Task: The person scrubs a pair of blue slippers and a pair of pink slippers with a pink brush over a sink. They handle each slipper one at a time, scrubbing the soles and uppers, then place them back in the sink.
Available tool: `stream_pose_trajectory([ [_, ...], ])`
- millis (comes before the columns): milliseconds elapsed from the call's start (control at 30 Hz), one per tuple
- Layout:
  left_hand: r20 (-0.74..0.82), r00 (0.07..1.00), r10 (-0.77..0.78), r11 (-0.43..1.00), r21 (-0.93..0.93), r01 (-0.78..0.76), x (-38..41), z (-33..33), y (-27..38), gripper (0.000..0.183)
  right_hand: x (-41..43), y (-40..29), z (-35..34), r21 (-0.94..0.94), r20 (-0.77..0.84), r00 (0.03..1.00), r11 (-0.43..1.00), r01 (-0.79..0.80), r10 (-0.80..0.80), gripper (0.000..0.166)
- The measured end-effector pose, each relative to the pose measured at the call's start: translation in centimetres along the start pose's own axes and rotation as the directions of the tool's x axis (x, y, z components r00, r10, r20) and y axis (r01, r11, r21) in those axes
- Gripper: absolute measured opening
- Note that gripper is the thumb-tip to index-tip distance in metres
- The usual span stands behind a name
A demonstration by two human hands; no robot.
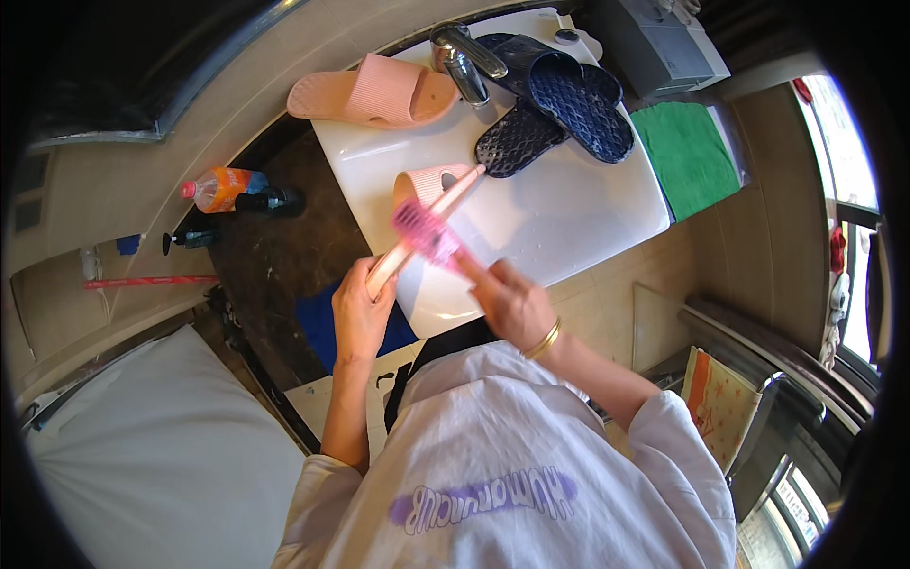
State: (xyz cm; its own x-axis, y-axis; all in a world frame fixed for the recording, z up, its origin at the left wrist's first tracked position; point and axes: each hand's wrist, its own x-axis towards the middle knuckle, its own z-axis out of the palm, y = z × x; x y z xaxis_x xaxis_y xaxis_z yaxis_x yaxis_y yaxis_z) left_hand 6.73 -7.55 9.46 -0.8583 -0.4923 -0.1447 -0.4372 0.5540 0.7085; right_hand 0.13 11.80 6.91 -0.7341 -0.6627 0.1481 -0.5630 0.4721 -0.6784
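My left hand grips one end of a pink slide sandal, which is tilted edge-on above the white washbasin. My right hand is closed around the handle of a pink scrub brush. The brush head is blurred and overlaps the sandal's side; its bristles cannot be made out clearly. Another pink slide sandal lies across the basin's back left rim, beside the chrome faucet. Dark blue slides, one with a whitish film on its sole, overlap another slide at the back right.
On the dark stone counter at left stand an orange-labelled bottle, a dark bottle and a pump bottle. A blue cloth hangs at its front. Right of the basin are a green cloth and a grey box.
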Motion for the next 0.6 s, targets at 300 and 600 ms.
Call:
stream_pose_trajectory([
  [300,-0.017,0.999,0.032,0.999,-0.012,-0.032,0.6,0.2,1.2,0.019,-0.5,-0.8,-0.6,0.134,0.009,0.997,0.988,-0.081,0.08,0.053],
  [600,0.053,0.915,0.4,0.903,0.151,-0.403,1.8,-0.2,1.1,0.028,-0.1,0.3,-1.2,0.111,0.006,0.981,0.975,-0.192,0.192,0.052],
])
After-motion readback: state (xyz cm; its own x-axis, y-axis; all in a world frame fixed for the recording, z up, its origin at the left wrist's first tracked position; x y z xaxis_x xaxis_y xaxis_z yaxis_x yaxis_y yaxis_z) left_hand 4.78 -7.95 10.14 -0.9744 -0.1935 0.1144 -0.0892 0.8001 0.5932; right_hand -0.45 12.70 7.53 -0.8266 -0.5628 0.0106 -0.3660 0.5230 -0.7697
